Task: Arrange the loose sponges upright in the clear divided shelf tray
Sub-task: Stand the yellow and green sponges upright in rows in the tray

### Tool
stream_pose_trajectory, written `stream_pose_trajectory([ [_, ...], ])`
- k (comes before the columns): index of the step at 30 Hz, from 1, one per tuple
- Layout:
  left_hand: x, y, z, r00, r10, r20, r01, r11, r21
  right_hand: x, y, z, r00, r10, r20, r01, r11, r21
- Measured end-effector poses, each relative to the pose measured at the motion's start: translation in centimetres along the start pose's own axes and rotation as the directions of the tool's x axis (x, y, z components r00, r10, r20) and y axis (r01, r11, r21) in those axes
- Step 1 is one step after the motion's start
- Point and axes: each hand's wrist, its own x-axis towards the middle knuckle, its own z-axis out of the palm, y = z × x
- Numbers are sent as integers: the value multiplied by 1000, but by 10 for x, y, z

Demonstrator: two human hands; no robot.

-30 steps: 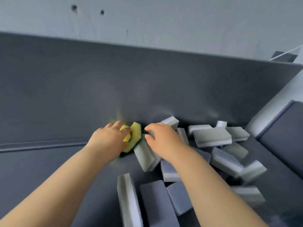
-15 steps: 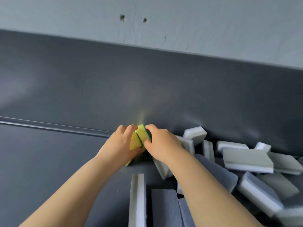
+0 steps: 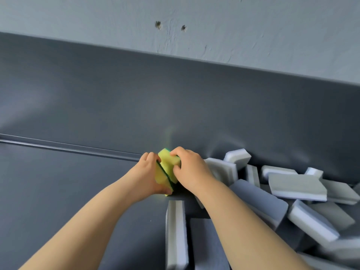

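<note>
Pale wall [image 3: 253, 26] above a dark grey desk [image 3: 58, 191]
We see two small holes [image 3: 158, 24] in the plaster and a ridge [image 3: 68, 148] below the back panel [image 3: 175, 98].

Soft yellow foam sponges [image 3: 167, 168] with green scouring layer, matt grey-white foam sponges [image 3: 297, 187], smooth grey shelf [image 3: 58, 191], rough wall [image 3: 214, 26]

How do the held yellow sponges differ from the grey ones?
Colour: yellow sponges have a dark green layer; grey sponges a white one. Pose: yellow sponges stand on edge, gripped between left hand and right hand; grey sponges lie tumbled in a heap. Both are layered blocks.
</note>
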Motion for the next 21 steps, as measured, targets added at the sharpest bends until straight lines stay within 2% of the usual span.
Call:
stream_pose_trajectory([
  [3, -3, -7, -8, 998, 43, 39, -46, 997, 63, -3, 0, -2, 999, 20, -50, -16, 997, 70],
  [9, -1, -13, -10, 990, 91, -107, -73, 985, 156, -22, 6, -13, 992, 53, -114, -24, 969, 244],
  [12, 6, -13, -8, 989, 124, -86, -98, 960, 261, -34, 13, -19, 987, 84, -138, -43, 960, 275],
  [16, 6, -13, -6, 992, 127, -21, -119, 964, 240, -48, 17, -18, 985, 108, -137, -62, 950, 305],
  [21, 1, -19, -2, 974, 215, -75, -196, 959, 205, -52, 18, -12, 984, 111, -138, -54, 931, 361],
])
